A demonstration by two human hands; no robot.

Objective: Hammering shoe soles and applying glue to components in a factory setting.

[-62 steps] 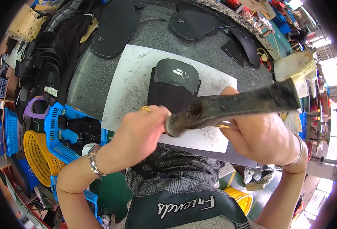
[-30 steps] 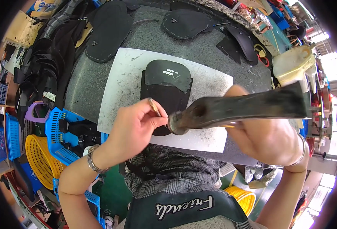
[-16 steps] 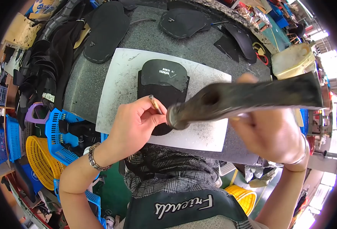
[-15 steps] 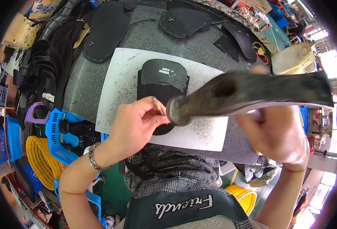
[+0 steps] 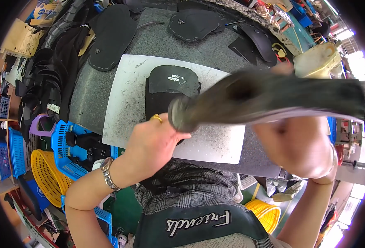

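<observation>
My right hand [image 5: 300, 144], blurred by motion, is closed around a hammer [image 5: 215, 105] raised close to the camera. Its rusty dark head hides what lies behind it. My left hand [image 5: 155, 142], with a gold ring, is pinched closed just beyond the hammer's striking face. The short metal punch it held half a second ago is now hidden by the fingers and hammer. Beneath the hand, a black sole-shaped piece [image 5: 176, 80] with white print lies on a white board [image 5: 122, 99]; its near end is mostly covered.
More black sole-shaped pieces [image 5: 113, 37] lie along the back of the grey table [image 5: 87, 99]. Black strips [image 5: 60, 62] pile up at the left. Blue [image 5: 62, 142] and yellow [image 5: 46, 173] baskets stand lower left. A cream container [image 5: 319, 62] sits at the far right.
My left hand has turned so its back and ring show, and the punch has gone out of sight. The hammer head has shifted slightly left.
</observation>
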